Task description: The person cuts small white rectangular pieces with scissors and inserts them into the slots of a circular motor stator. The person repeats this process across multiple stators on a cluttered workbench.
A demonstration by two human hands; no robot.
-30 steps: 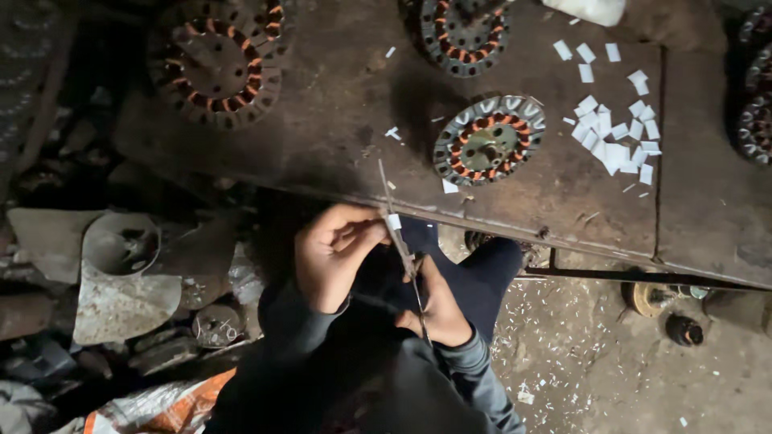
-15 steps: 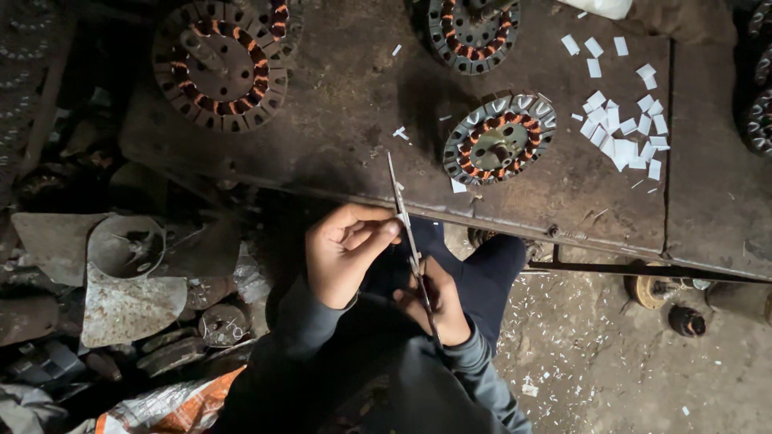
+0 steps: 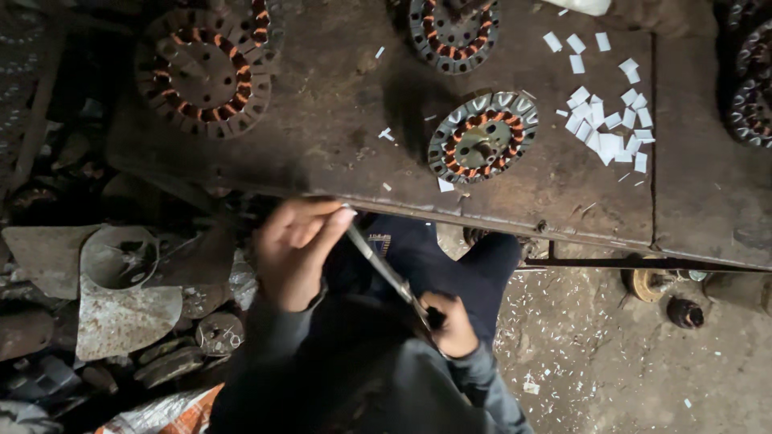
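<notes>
Scissors (image 3: 390, 277) are gripped at the handles by the right hand (image 3: 450, 325) and steadied at the tip by the pinching left hand (image 3: 293, 249), at 6 o'clock below the tabletop (image 3: 338, 120) edge.

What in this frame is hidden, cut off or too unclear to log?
- Scissors, head view: handles buried in the right hand.
- Anything held in the left hand: covered by its fingers, blurred.
- Stators at the right edge: cut off by the frame.
- Scrap under the bench: too dark to identify.
</notes>
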